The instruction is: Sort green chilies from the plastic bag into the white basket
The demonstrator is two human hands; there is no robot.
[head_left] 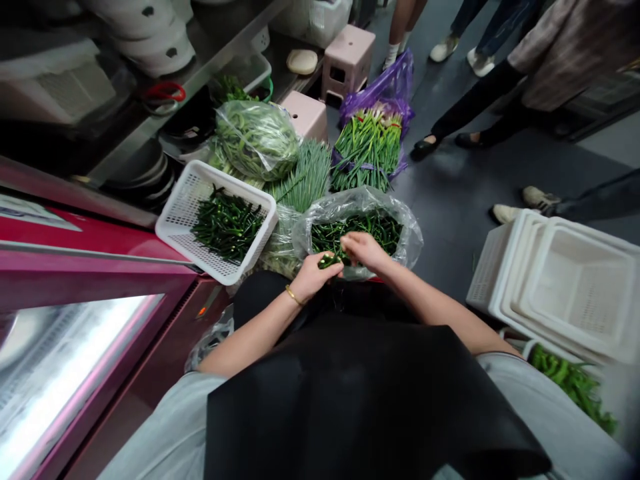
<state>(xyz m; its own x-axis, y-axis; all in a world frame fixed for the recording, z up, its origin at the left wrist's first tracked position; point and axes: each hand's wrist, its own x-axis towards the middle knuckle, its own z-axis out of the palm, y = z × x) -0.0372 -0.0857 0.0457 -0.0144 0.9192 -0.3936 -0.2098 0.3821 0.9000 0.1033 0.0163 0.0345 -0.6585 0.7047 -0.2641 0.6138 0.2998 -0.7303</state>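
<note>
My left hand (316, 273) is closed around several dark green chili peppers (327, 261), held at the near edge of a clear plastic bag (411, 233). Fingers pinched together, my right hand (364, 249) is just right of the left one, over the bag; whatever is between its fingertips is too small to make out. More dark green chili peppers (375, 227) fill the open bag. To the left, a white perforated basket (175, 213) holds a heap of the same chili peppers (227, 225).
Beyond the bag lie green onions (367, 150) in purple plastic, long green stalks (307, 173) and bagged green vegetables (257, 140). Pink stools (349, 60) stand behind. Stacked white baskets (580, 273) are at right, a lit cabinet (100, 347) at left. Several people stand on the floor ahead.
</note>
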